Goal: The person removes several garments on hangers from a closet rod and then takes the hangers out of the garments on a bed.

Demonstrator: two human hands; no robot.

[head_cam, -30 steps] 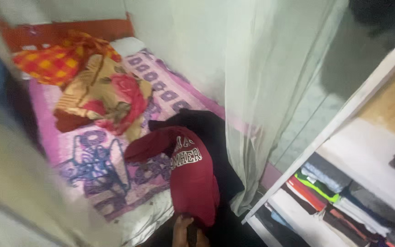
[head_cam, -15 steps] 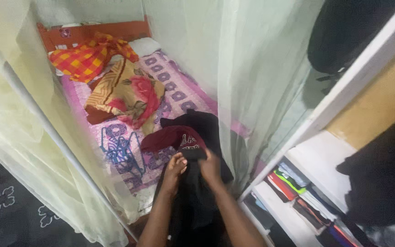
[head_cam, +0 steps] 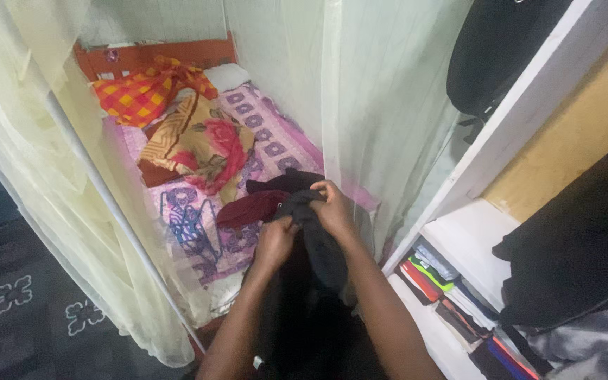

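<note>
Over the netted bed: both hands, left hand and right hand, now higher than half a second ago, each grip clenched on the black garment, bunched above the maroon shirt — gathering seemingly underway.

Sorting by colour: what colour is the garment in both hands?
Black garment, gripped by left hand and right hand; head view.

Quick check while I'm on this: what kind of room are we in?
Most likely a small bedroom: a bed with patterned sheet and crumpled blanket, a mosquito net hung around it, and open shelves of folded clothes beside it.
</note>
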